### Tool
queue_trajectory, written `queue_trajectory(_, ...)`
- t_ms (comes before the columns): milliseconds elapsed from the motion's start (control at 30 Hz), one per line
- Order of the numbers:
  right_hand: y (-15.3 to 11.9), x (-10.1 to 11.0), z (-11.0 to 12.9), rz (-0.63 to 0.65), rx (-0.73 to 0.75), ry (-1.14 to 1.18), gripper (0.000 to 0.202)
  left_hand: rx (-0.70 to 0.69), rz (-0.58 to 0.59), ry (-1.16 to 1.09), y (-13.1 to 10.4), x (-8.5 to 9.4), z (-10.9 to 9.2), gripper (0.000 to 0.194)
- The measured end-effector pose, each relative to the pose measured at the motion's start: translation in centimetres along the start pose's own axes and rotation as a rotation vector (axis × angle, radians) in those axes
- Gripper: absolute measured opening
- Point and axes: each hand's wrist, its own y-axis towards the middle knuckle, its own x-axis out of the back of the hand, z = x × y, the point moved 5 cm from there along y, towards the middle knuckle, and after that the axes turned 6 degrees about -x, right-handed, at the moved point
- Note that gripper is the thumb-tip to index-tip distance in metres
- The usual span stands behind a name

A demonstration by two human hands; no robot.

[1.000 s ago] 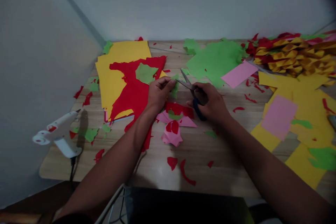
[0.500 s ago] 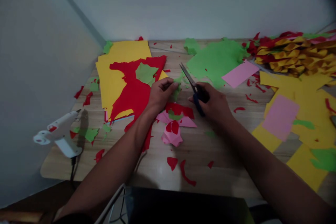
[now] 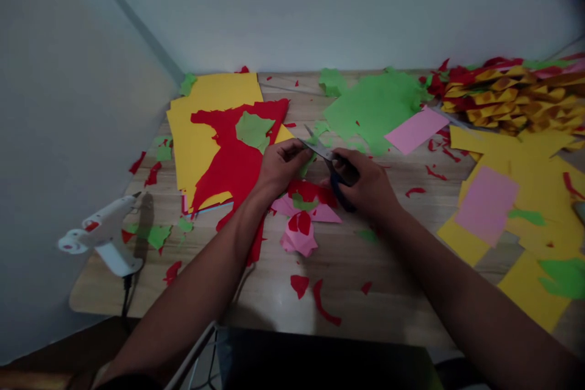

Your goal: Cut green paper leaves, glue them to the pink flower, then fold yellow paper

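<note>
My left hand [image 3: 284,164] pinches a small piece of green paper [image 3: 309,166] between thumb and fingers. Wrapped around the handles of a pair of scissors [image 3: 325,152], my right hand [image 3: 368,186] holds the blades apart, their tips reaching the green piece beside my left thumb. Just below both hands lies a pink folded paper flower [image 3: 299,240] with red and green bits on it. Red paper [image 3: 233,164] with cut edges lies under and beside my left wrist, over yellow sheets [image 3: 222,86].
A white glue gun [image 3: 109,234] stands at the left table edge. Green paper [image 3: 372,109] lies behind my hands. At right are pink rectangles [image 3: 488,206], yellow sheets [image 3: 532,183] and a heap of folded yellow strips [image 3: 516,97]. Red scraps [image 3: 300,286] are scattered on the wooden table [image 3: 388,304].
My right hand has moved left with the scissors, and the blades have opened and come to the green piece. My left hand has stayed nearly in place.
</note>
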Motion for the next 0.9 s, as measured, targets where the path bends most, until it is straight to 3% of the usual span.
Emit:
queue_trajectory(367,0.0,0.3,0.0,0.005,-0.033,0.004,0.048,-0.037,0.011,-0.023,0.2,0.0,-0.1,0.039)
queue_trajectory(600,0.2,0.3,-0.3,-0.001,-0.074,0.016,0.043,0.02,0.003,-0.081,0.1,0.1,0.0,0.041)
queue_trajectory(733,0.1,0.5,0.1,-0.057,-0.103,0.005,0.046,0.012,-0.022,-0.054,0.1,0.3,0.1,0.04)
queue_trajectory(900,-0.4,0.1,1.3,-0.033,0.001,-0.059,0.058,-0.018,-0.026,-0.007,0.1,0.3,0.2,0.035)
